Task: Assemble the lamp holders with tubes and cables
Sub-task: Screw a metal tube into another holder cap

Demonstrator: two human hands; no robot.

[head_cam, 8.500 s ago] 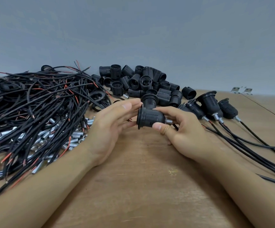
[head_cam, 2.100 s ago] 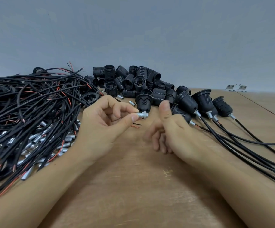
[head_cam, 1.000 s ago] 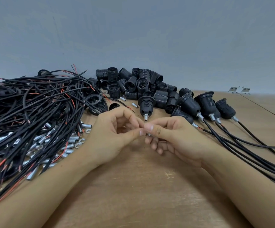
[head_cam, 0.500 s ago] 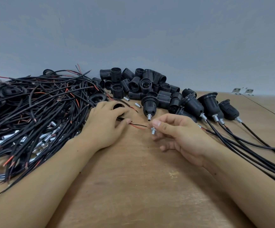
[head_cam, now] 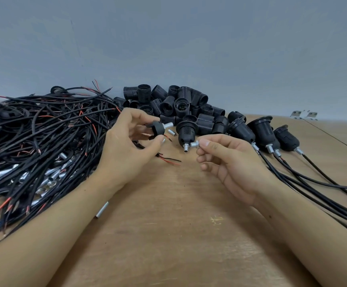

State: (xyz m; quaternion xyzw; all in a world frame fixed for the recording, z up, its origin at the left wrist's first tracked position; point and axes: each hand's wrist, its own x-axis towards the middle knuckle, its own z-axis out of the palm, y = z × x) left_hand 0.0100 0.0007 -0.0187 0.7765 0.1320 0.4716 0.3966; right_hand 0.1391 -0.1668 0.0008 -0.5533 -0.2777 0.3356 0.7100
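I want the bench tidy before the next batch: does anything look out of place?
One metal tube lies alone on the table by the left forearm, apart from the tube pile under the cables. Nothing else stands out.

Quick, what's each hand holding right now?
Left hand: fingers pinch a black cap with a silver tube sticking out of it.
Right hand: thumb and finger pinch a small silver tube.
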